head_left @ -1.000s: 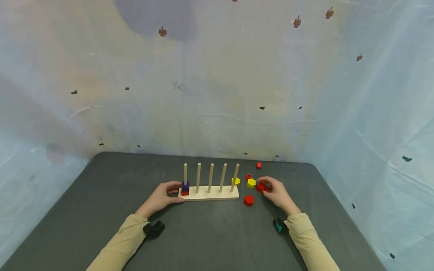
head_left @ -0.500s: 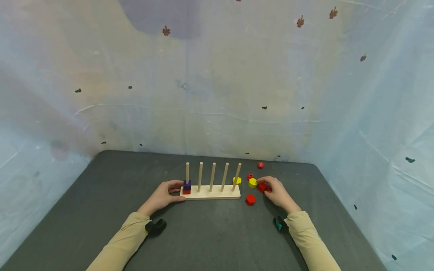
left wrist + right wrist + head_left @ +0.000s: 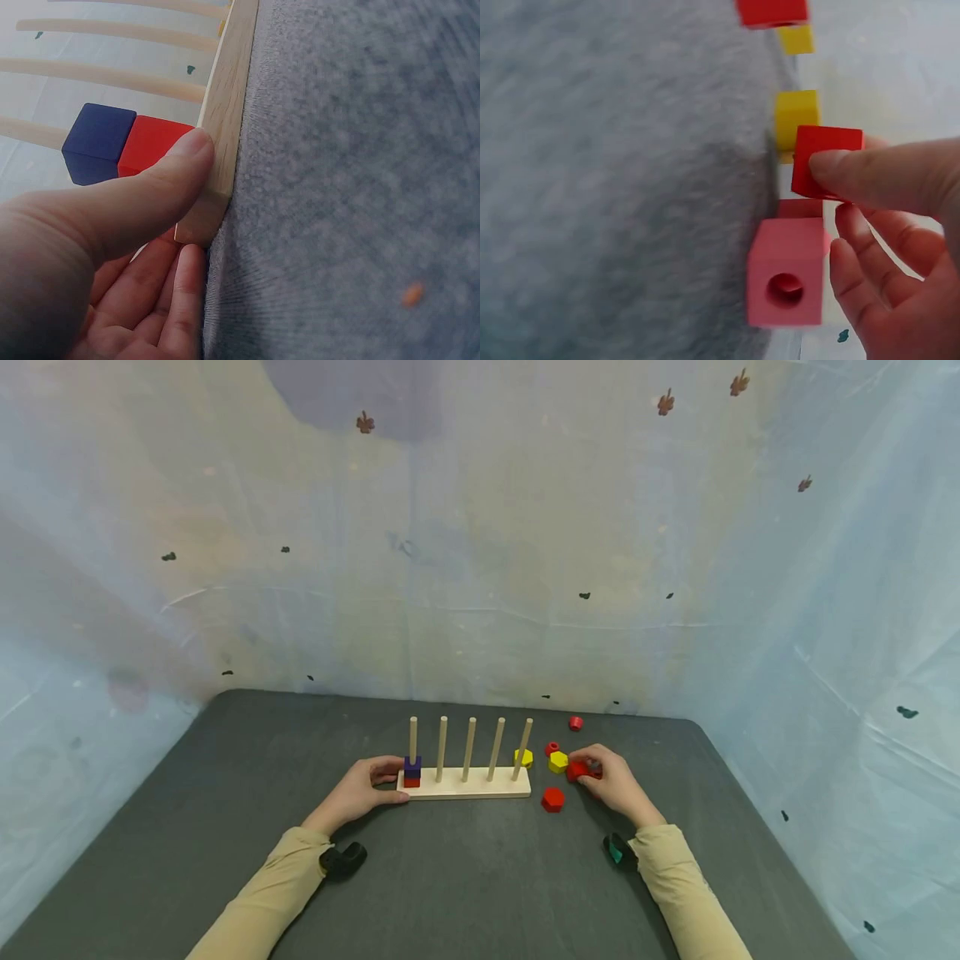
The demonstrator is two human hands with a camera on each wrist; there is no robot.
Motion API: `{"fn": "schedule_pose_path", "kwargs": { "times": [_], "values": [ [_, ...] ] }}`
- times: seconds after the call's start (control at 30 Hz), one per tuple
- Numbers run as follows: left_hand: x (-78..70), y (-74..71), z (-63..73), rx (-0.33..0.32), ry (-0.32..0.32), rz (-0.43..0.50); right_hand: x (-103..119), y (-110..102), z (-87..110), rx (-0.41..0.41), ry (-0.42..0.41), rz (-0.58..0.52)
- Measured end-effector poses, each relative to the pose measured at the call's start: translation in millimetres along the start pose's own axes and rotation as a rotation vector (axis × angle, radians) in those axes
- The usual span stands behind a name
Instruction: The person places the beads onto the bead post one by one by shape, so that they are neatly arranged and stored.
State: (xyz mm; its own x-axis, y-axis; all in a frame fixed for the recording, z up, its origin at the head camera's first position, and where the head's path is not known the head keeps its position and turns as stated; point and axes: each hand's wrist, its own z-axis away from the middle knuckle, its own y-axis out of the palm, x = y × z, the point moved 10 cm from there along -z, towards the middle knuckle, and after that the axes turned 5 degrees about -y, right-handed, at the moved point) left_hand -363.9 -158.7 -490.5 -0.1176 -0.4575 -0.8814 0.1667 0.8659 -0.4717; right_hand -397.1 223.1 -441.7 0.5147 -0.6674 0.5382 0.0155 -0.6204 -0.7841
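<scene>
A pale wooden peg board (image 3: 465,783) with several upright pegs lies on the table. On its leftmost peg a dark blue cube (image 3: 412,763) sits over a red cube (image 3: 154,146). My left hand (image 3: 362,792) grips the board's left end, thumb along its front edge in the left wrist view, fingers around the end. To the board's right, my right hand (image 3: 613,779) pinches a red block (image 3: 826,154), with the thumb flat on its near face. Just below that block in the right wrist view stands a pinkish-red block (image 3: 769,251) with a round hole.
A yellow hexagonal block (image 3: 558,762) lies left of my right hand, and another yellow block (image 3: 527,759) is partly behind the rightmost peg. A red hexagonal block (image 3: 552,800) lies nearer. Small red beads (image 3: 575,723) are farther back. A pale sheet (image 3: 480,568) hangs behind the table (image 3: 480,885).
My right thumb has moved in against the red block. My left hand stays on the board's end. The head view has shifted slightly.
</scene>
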Motion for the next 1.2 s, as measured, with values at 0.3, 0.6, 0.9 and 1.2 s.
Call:
{"fn": "schedule_pose_path", "kwargs": {
  "times": [0.3, 0.6, 0.9, 1.2],
  "values": [
    [-1.2, -3.1, -0.6, 0.005, 0.000, -0.007, 20.2, -24.1, -15.9, -0.072, -0.001, -0.172],
    [0.6, -4.4, -1.3, 0.011, 0.014, -0.008, 90.1, -55.9, -48.2, -0.138, -0.106, -0.275],
    [-0.6, -4.0, 1.0, 0.012, 0.027, 0.020, 185.3, -62.8, -61.7, -0.111, -0.257, -0.367],
    [-3.9, -1.7, 1.0, 0.007, 0.016, -0.012, 221.4, -32.2, -68.3, -0.082, -0.320, -0.513]
  ]
}}
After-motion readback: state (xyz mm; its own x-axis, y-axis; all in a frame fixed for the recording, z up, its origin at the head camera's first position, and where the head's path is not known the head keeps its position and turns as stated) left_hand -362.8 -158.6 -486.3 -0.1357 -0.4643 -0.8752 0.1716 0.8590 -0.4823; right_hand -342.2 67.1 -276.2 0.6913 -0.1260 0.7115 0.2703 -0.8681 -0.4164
